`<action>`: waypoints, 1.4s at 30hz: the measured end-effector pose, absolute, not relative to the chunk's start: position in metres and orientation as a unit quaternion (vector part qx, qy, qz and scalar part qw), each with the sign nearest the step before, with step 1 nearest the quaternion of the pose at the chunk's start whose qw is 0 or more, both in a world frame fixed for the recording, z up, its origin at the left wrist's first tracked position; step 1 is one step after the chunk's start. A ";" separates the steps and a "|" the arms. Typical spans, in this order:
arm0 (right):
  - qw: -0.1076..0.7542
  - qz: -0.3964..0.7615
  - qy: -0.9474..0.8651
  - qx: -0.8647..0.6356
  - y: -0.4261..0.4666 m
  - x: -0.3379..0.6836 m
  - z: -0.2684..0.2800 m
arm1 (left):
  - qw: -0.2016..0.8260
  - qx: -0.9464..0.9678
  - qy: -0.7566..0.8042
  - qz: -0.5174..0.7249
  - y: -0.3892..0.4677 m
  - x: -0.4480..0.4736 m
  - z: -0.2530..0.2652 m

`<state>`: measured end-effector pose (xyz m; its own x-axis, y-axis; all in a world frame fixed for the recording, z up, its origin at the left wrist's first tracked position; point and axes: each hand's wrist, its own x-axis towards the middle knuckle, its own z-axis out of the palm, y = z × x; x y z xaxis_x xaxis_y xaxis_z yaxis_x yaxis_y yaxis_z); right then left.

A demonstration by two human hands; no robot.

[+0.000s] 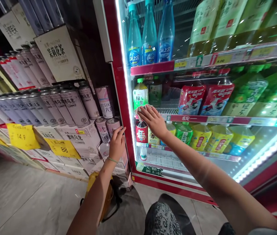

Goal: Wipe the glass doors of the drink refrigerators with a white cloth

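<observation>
My right hand (152,120) reaches into the lit drinks cooler. Its fingers press a pale, cloth-like piece (138,112) against the left end of the middle shelf's front edge, though most of that piece is hidden under them. Just behind the fingertips stands a green tea bottle (140,94) with a green cap. Below the hand are a red-labelled bottle (141,132) and others on the lower shelf. My left hand (116,143), fingers stretched and apart, is at the cooler's red frame (126,130), beside pink cans (113,124); whether it touches the frame I cannot tell.
Blue bottles (149,39) stand on the upper cooler shelf, red-labelled packs (192,98) on the middle one. At the left are stacked cans (72,104) and boxes with yellow price signs (62,148). A yellow bag (106,199) rests on the floor between my arms.
</observation>
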<state>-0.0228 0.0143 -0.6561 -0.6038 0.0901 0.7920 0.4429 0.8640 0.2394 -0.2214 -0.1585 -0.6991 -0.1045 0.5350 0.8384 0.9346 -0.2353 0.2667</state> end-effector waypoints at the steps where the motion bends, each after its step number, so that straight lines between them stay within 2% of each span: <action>1: 0.414 -0.212 -0.872 -0.151 0.013 -0.024 -0.667 | 0.210 -0.632 -0.576 -0.474 -0.156 -0.218 -0.699; 5: 0.344 -0.212 -0.913 -0.066 -0.007 -0.016 -0.781 | 0.205 -0.637 -0.571 -0.476 -0.156 -0.210 -0.703; 8: 0.330 -0.204 -0.921 -0.043 -0.027 -0.003 -0.871 | 0.205 -0.645 -0.583 -0.450 -0.167 -0.211 -0.713; 11: 0.305 -0.185 -0.934 -0.019 -0.040 0.007 -0.908 | 0.208 -0.643 -0.594 -0.437 -0.180 -0.214 -0.726; 14: 0.270 -0.167 -0.948 -0.013 -0.037 0.012 -0.879 | 0.207 -0.639 -0.593 -0.444 -0.184 -0.212 -0.730; 18: 0.269 -0.178 -0.945 -0.059 -0.002 0.028 -0.757 | 0.209 -0.646 -0.565 -0.468 -0.168 -0.196 -0.717; 20: 0.304 -0.195 -0.927 -0.098 0.017 0.045 -0.679 | 0.213 -0.654 -0.541 -0.483 -0.156 -0.183 -0.705; 22: 0.393 -0.230 -0.873 -0.173 0.028 0.065 -0.615 | 0.217 -0.663 -0.518 -0.496 -0.142 -0.169 -0.695; 24: 0.446 -0.252 -0.831 -0.217 0.030 0.085 -0.585 | 0.223 -0.670 -0.501 -0.501 -0.129 -0.153 -0.687; 26: 0.445 -0.265 -0.825 -0.227 0.024 0.103 -0.598 | 0.234 -0.676 -0.489 -0.499 -0.116 -0.137 -0.683; 32: 0.307 -0.266 -0.900 -0.155 0.001 0.173 -0.759 | 0.274 -0.713 -0.451 -0.461 -0.087 -0.089 -0.686; 34: 0.277 -0.267 -0.915 -0.121 0.001 0.201 -0.784 | 0.286 -0.715 -0.457 -0.446 -0.081 -0.075 -0.685; 37: 0.255 -0.274 -0.921 -0.106 0.014 0.237 -0.765 | 0.295 -0.719 -0.471 -0.417 -0.073 -0.059 -0.680; 40: 0.267 -0.300 -0.902 -0.160 0.034 0.273 -0.703 | 0.308 -0.723 -0.473 -0.398 -0.067 -0.050 -0.672; 42: 0.307 -0.331 -0.863 -0.228 0.045 0.302 -0.661 | 0.319 -0.719 -0.474 -0.396 -0.063 -0.045 -0.668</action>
<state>0.3025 0.0449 -0.6609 -0.7080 0.1902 0.6801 0.5960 0.6775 0.4310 -0.0452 -0.0630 -0.6681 0.2373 0.4294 0.8714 0.9342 -0.3470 -0.0834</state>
